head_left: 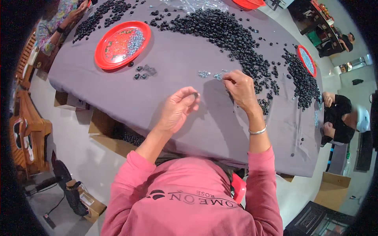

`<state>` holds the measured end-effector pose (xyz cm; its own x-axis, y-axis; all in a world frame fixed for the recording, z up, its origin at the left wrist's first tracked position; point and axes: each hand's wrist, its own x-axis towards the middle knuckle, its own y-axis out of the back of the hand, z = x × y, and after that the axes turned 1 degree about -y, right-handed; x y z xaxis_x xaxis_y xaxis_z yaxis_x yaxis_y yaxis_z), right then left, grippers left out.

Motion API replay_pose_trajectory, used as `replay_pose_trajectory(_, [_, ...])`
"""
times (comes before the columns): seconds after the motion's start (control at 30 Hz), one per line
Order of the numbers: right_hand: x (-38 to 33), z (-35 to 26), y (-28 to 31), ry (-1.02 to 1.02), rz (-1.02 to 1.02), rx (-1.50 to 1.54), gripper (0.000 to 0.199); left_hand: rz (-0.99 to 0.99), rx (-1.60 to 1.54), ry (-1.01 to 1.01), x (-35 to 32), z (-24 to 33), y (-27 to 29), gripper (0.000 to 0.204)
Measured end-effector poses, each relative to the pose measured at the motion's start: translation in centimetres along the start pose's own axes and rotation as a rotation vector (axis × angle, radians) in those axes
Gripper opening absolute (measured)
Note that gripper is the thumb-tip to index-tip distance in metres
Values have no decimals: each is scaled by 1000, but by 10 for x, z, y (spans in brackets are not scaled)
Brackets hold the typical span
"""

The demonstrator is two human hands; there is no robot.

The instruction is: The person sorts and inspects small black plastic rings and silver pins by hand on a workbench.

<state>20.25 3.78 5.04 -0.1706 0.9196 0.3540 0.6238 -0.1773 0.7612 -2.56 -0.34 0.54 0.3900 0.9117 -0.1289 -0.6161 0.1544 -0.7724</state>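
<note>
My left hand (179, 109) is raised over the middle of the grey cloth. Its thumb and fingers pinch a small dark piece (195, 95), which looks like one of the round black knob-like parts. To its right, my right hand (241, 89) has its fingertips pressed together beside a little heap of small shiny silvery pieces (217, 76). Whatever those fingertips hold is hidden. A second silvery heap (204, 74) lies just left of that one. Several black parts (145, 72) sit in a loose group farther left, some beside clear plastic.
A grey cloth (118, 92) covers the table. A large spread of black parts (220, 29) curves across its far side. A red plate (101, 47) with silvery pieces stands at left, another red plate (314, 69) at right. Co-workers sit at the left and right (342, 122) edges.
</note>
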Motion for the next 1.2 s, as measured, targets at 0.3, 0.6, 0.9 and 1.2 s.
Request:
replay_pose_trajectory(0.3, [8, -11, -29, 79, -4, -216, 9, -15, -9, 17, 0, 3, 3, 12])
replay_pose_trajectory(0.6, [11, -6, -32, 12, 73, -88, 12, -34, -36, 25, 4, 5, 7, 14])
replay_pose_trajectory(0.9, [30, -16, -52, 81, 25, -315, 10, -23, -49, 32, 5, 9, 10, 13])
replay_pose_trajectory(1.2, [5, -21, -46, 32, -25, -201, 11, -43, -30, 19, 3, 7, 12, 13])
